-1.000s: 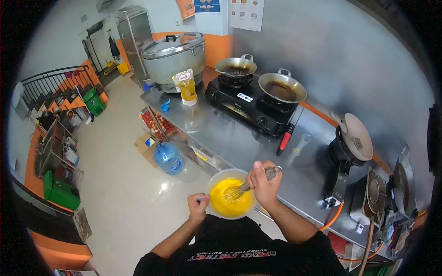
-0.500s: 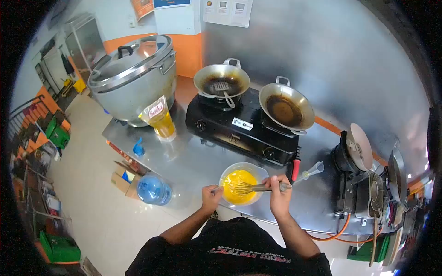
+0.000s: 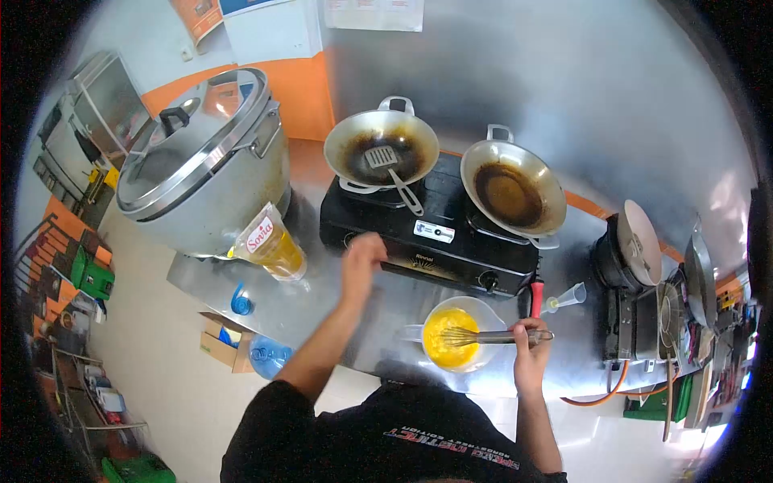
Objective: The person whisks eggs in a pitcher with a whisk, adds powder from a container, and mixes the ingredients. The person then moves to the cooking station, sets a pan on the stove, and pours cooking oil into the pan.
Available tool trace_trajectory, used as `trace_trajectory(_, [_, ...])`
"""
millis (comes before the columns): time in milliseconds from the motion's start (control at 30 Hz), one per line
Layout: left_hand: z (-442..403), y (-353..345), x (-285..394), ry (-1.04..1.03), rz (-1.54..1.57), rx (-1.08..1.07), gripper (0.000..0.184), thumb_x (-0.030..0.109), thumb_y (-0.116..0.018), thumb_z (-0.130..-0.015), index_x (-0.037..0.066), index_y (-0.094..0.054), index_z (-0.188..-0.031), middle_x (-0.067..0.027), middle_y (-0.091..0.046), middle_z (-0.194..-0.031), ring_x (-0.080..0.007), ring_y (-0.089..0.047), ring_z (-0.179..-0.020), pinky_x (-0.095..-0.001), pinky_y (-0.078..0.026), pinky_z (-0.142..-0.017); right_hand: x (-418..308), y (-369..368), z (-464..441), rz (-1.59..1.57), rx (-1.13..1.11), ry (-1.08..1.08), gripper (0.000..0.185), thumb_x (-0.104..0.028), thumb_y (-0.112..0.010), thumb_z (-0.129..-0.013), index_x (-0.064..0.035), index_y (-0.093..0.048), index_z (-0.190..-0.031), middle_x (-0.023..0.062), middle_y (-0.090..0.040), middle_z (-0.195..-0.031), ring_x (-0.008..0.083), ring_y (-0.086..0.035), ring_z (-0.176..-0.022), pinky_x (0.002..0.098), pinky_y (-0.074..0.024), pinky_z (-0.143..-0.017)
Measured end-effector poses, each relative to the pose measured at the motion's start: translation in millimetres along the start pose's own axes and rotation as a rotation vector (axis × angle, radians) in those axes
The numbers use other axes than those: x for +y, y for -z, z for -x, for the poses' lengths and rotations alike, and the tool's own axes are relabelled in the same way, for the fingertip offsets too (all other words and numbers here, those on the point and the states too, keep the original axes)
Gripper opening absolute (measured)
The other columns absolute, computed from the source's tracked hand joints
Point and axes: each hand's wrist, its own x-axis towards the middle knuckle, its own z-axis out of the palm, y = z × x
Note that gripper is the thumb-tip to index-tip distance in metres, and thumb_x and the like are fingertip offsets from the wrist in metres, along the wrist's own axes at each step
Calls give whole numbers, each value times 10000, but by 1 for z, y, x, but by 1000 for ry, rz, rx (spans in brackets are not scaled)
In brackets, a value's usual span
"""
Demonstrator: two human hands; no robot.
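Observation:
My right hand (image 3: 530, 346) is closed around the handle of a metal whisk (image 3: 503, 337). The whisk's wires dip into yellow beaten egg (image 3: 451, 348) inside a clear plastic jug (image 3: 485, 312), whose handle points left. My left hand (image 3: 366, 248) is at the front of the black two-burner gas stove (image 3: 451, 262), beside its left knob (image 3: 349, 240). Its fingers are partly hidden, and I cannot see whether they grip the knob. On the left burner a wok (image 3: 342, 153) holds a slotted spatula (image 3: 386, 159); a second wok (image 3: 543, 181) with dark oil sits on the right burner.
A large lidded pot (image 3: 217, 189) stands at the back left, with a pouch of cooking oil (image 3: 278, 249) in front. A blue cap (image 3: 241, 302), a red-handled tool (image 3: 537, 298) and a clear funnel-shaped piece (image 3: 570, 296) lie on the steel counter (image 3: 346, 346). More pans (image 3: 636, 241) stand at right.
My left hand has left the jug and reached up and forward to the stove's left knob. My right hand still holds the whisk in the egg. The camera view has shifted.

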Motion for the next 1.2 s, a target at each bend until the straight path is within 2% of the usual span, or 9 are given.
trace_trajectory(67, [-45,2,42,263,200,168,461,493,-476,-973,53,-570,-1072,-87,-649,-1014,-199,-637,-946,-305,-495,-746,9,4,4,40,29,-17,179,-227,-571,-971,-51,-552,-997,59,-611,-894,120,-554,-839,279,-442,-771])
trace_trajectory(133, [-84,15,55,412,290,73,493,482,-473,-980,27,-516,-1167,-150,-639,-1103,-260,-669,-959,-342,-532,-742,18,7,5,-41,60,-60,190,-239,-566,-976,-56,-547,-1021,50,-603,-905,108,-536,-829,264,-437,-756])
trace_trajectory(233, [-115,16,55,358,40,15,454,453,-466,-989,29,-519,-1141,-147,-648,-1034,-264,-689,-851,-336,-551,-672,21,9,8,-116,96,-90,193,-248,-557,-981,-62,-545,-1032,46,-601,-916,103,-527,-816,254,-433,-739])
trace_trajectory(367, [-135,27,42,379,124,7,373,395,-461,-1001,39,-500,-1107,-124,-654,-916,-270,-692,-772,-304,-557,-590,20,9,8,-62,89,-94,195,-252,-551,-984,-65,-542,-1037,50,-602,-926,106,-531,-820,264,-438,-731])
trace_trajectory(567, [-125,30,65,532,95,6,443,406,-481,-993,-13,-509,-1135,-172,-652,-930,-316,-703,-857,-322,-578,-653,25,9,4,-61,103,-50,203,-259,-549,-986,-63,-544,-1039,55,-605,-915,113,-540,-830,274,-445,-738])
trace_trajectory(767, [-137,42,46,349,250,-105,272,174,-468,-980,-21,-535,-1157,-216,-628,-1115,-317,-675,-987,-346,-584,-791,26,16,3,-107,60,-58,222,-170,-586,-962,-33,-520,-1123,49,-553,-971,122,-524,-890,291,-450,-809])
trace_trajectory(867, [-149,47,26,277,208,-32,287,241,-498,-976,16,-534,-1152,-178,-620,-1175,-270,-633,-1093,-368,-490,-958,17,28,4,-156,-22,-38,341,-190,-567,-971,-32,-449,-1249,53,-525,-1017,125,-512,-930,292,-453,-812])
trace_trajectory(967, [-155,47,19,313,230,8,314,254,-494,-982,15,-505,-1184,-164,-617,-1185,-263,-626,-1116,-360,-484,-964,17,44,10,-148,28,-23,440,-359,-451,-1011,-24,-429,-1296,101,-536,-1091,172,-557,-975,320,-491,-824])
trace_trajectory(1200, [-147,38,28,326,242,15,291,166,-532,-971,-34,-527,-1183,-172,-650,-1138,-283,-651,-1081,-361,-519,-939,41,95,17,-309,326,-126,461,-389,-385,-1031,-39,-383,-1331,127,-556,-1071,196,-591,-934,329,-496,-782])
